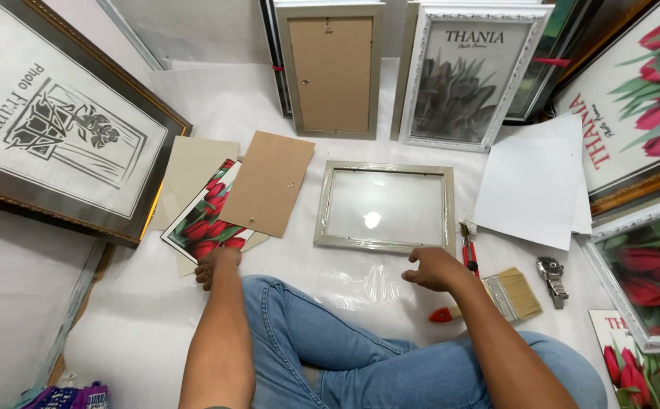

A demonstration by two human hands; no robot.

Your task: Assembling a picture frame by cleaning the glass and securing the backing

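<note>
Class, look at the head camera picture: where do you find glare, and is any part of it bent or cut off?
Head view: a bright spot of glare sits on the glass of the empty frame lying flat, and the plastic sheet near the right hand shines too; straight frame edges bow towards the corners, a wide-lens effect; the large frame at upper left is cropped; lighting is even, shadows soft.

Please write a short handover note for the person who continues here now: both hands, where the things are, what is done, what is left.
Left hand: empty, on the edge of the red tulip print.
Right hand: empty, at the near right corner of the silver rectangular frame.
The frame lies flat with only its glass in. The brown backing board lies off it, partly over the print.
Done: backing out. Left: print and backing are not in the frame.
Red-handled tool and flat brush lie right.
</note>
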